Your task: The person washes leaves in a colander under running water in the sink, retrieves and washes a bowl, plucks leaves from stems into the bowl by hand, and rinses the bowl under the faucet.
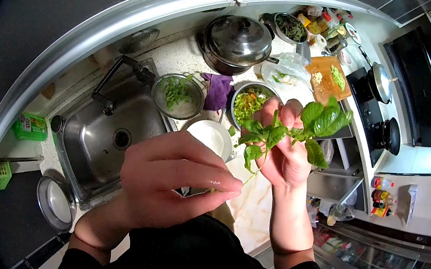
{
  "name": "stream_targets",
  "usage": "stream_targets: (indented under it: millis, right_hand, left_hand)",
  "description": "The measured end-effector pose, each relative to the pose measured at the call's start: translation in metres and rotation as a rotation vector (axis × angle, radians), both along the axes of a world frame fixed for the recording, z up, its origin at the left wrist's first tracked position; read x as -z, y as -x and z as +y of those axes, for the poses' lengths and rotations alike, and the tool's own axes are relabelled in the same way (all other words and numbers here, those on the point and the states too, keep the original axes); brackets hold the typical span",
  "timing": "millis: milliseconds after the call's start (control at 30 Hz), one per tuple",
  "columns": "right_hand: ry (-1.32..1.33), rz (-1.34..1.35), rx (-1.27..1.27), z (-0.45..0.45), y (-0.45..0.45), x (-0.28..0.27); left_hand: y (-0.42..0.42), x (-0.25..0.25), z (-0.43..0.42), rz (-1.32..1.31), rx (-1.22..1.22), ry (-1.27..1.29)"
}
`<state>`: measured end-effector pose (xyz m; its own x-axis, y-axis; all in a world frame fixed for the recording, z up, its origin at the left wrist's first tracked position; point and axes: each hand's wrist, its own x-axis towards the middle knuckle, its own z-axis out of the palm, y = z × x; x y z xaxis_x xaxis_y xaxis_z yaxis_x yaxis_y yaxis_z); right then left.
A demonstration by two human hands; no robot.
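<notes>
My right hand (291,159) holds a leafy green sprig (324,120), its leaves spreading out on both sides of the fingers. The sprig's thin stem runs down to my left hand (178,176), whose thumb and forefinger are pinched together on its lower end. What lies inside the left palm is mostly hidden. Beyond the hands stands a metal bowl of chopped green and orange vegetables (250,105). Left of it, a strainer (200,111) contains small green leaves (176,91). A white bowl (210,135) is partly covered by my left hand.
A steel sink (81,139) with a faucet (104,97) lies at left. A purple cloth (218,93), a lidded pot (239,40), a plastic bag (289,67) and a cutting board (317,66) with chopped food stand behind. Pans (391,135) sit on the stove at right.
</notes>
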<state>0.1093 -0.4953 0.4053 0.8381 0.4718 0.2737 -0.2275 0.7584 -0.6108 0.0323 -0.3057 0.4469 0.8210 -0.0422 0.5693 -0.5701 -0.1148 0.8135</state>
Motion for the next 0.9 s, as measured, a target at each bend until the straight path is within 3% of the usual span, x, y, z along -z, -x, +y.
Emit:
stream_targets:
  millis: [233, 467, 900]
  right_hand:
    - [-0.094, -0.04, -0.046, 0.005, -0.001, -0.002]
    - [0.076, -0.098, 0.052, 0.0, 0.001, -0.01]
    - [-0.228, -0.143, -0.134, 0.004, 0.001, -0.005]
  left_hand:
    - [0.0, -0.002, 0.006, -0.102, -0.002, -0.138]
    - [-0.003, 0.008, 0.007, -0.117, -0.124, -0.246]
    - [0.003, 0.007, 0.014, -0.214, 0.012, -0.331]
